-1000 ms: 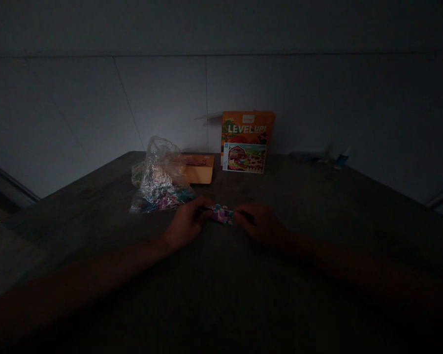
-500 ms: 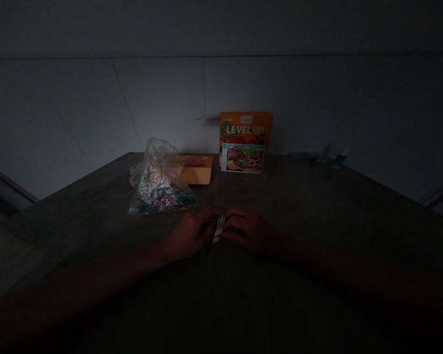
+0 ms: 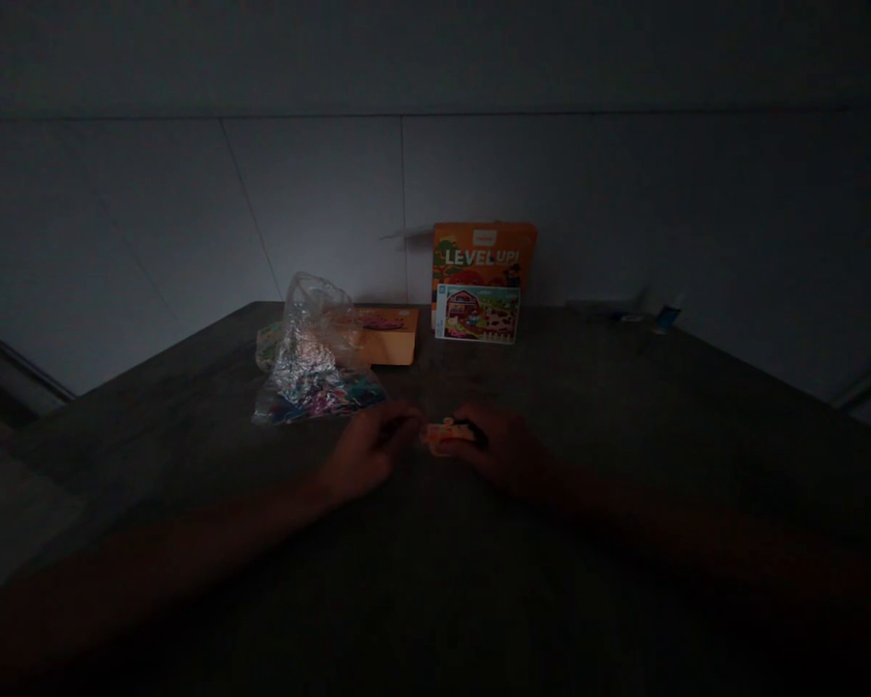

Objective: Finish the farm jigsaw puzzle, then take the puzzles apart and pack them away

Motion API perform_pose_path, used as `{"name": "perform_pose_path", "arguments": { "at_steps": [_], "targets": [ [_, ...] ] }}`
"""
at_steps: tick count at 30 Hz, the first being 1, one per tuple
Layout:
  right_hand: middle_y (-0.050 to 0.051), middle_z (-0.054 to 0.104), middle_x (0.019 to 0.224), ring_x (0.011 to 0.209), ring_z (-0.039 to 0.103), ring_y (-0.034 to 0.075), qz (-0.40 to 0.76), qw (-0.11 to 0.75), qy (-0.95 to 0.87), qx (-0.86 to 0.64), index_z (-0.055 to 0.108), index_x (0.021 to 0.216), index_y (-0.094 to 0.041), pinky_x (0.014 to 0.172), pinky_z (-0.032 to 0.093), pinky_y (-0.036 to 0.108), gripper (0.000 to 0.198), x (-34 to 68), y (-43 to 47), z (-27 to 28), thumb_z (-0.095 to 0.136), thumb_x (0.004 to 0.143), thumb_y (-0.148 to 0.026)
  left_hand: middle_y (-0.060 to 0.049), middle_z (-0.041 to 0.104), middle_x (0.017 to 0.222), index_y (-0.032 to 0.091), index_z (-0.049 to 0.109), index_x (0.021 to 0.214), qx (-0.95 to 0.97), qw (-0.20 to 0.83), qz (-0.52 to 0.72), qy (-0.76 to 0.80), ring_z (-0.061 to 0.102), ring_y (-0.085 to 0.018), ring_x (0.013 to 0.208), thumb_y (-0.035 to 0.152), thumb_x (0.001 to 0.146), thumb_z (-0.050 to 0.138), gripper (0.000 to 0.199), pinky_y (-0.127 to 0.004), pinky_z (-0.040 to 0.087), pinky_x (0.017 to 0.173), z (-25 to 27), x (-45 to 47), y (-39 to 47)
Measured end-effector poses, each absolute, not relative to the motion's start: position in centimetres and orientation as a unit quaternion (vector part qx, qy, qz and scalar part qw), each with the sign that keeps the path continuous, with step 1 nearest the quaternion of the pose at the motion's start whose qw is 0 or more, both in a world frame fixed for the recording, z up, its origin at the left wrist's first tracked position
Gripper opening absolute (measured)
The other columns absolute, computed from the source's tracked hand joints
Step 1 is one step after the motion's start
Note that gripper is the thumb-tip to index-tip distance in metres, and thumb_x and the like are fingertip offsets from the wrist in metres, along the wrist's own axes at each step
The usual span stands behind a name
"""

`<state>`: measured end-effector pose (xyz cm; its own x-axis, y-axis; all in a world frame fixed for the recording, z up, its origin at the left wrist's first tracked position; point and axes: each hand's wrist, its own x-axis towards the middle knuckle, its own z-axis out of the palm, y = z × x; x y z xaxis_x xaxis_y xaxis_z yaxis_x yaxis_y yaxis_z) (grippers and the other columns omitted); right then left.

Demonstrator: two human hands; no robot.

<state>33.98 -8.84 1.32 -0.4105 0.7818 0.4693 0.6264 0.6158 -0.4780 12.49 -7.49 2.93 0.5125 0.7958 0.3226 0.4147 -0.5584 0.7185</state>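
Over the middle of the dark table, my right hand (image 3: 504,445) is closed on a small stack of orange jigsaw puzzle pieces (image 3: 439,438), thumb in front and fingers behind. A knob of the puzzle shape shows at the top edge. My left hand (image 3: 370,445) is at the stack's left edge, its thumb and fingers pinched together. Whatever its fingertips hold is too dim to make out. Just beyond my left hand lies a clear plastic bag (image 3: 312,358) with colourful pieces in it.
An orange "LEVEL UP!" box (image 3: 485,254) leans against the wall, with a farm picture card (image 3: 479,315) propped before it. Behind the bag is a lower orange box (image 3: 392,339). At the table's (image 3: 587,387) back right stands a small blue-and-white object (image 3: 666,318).
The stack, seen edge-on between both hands before, has been turned so that its orange face shows. My left fingers have drawn together at its left edge.
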Motion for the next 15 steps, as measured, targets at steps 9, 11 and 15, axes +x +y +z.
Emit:
{"name": "perform_pose_path", "arguments": {
  "at_steps": [9,11,15],
  "targets": [
    [0.006,0.067,0.087,0.074,0.06,0.016,0.117,0.334,-0.844,-0.404,0.067,0.097,-0.015,0.066,0.043,0.027,0.019,34.47,-8.6,1.68,0.064,0.085,-0.029,-0.005,0.069,0.086,0.016,0.066,0.097,0.814,0.268,0.326,0.399,0.065,-0.017,0.077,0.022,0.085,0.056,0.017,-0.028,0.051,0.069,2.59,12.41,-7.06],
    [0.007,0.066,0.086,0.074,0.06,0.016,0.101,0.331,-0.85,-0.396,0.069,0.091,-0.015,0.067,0.043,0.028,0.016,34.62,-8.6,1.68,0.058,0.089,-0.026,-0.005,0.07,0.088,0.016,0.067,0.098,0.807,0.265,0.33,0.413,0.065,-0.018,0.078,0.021,0.084,0.056,0.018,-0.029,0.052,0.071,2.57,12.32,-6.92],
    [0.005,0.064,0.079,0.071,0.059,0.015,0.09,0.32,-0.86,-0.388,0.071,0.082,-0.015,0.065,0.042,0.027,0.022,34.83,-8.23,1.47,0.054,0.093,-0.025,-0.006,0.072,0.099,0.016,0.07,0.102,0.811,0.279,0.318,0.404,0.067,-0.02,0.088,0.022,0.085,0.056,0.023,-0.032,0.052,0.081,2.55,12.24,-6.72]
  ]
}}
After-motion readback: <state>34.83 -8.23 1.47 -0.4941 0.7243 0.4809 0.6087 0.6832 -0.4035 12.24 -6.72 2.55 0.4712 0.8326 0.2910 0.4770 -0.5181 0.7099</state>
